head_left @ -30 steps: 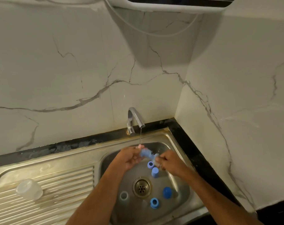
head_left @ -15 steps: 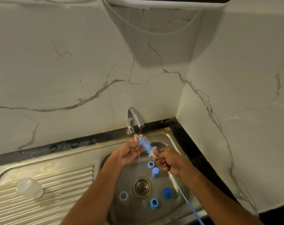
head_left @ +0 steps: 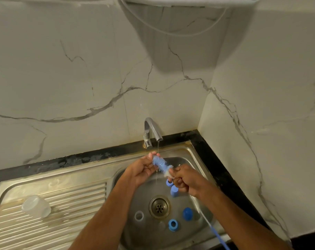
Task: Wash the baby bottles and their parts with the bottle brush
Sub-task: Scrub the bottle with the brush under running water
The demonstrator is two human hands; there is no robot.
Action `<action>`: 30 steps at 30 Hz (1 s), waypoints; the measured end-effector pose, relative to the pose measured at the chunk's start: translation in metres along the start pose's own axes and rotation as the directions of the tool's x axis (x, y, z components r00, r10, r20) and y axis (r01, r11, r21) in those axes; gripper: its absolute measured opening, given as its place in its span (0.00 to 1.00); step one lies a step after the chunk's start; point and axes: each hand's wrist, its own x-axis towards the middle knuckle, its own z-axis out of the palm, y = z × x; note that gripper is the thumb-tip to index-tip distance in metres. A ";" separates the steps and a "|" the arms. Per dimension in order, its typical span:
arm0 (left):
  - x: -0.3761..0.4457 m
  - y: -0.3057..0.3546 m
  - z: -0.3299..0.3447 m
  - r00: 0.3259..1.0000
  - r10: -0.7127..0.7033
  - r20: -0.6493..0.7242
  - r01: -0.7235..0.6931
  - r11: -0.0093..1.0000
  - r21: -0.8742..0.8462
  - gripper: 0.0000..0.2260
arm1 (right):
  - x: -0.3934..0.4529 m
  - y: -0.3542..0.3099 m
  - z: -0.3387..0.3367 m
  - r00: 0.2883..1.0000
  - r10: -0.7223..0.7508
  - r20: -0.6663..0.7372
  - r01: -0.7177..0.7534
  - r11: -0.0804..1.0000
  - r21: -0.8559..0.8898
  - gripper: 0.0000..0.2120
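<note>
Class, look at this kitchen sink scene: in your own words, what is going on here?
A person stands at a steel sink holding a blue bottle brush under a thin stream from the tap. The left hand holds the bristle end, and the right hand grips the brush near the base of the bristles, its handle trailing towards the camera. Several blue bottle parts lie in the basin around the drain. A clear cap rests on the draining board.
</note>
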 end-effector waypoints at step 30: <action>-0.004 -0.004 0.023 0.988 0.003 -0.152 0.015 0.993 0.119 0.07 | 0.001 0.023 0.017 0.893 -0.450 -0.029 0.158 0.373 -0.914 0.09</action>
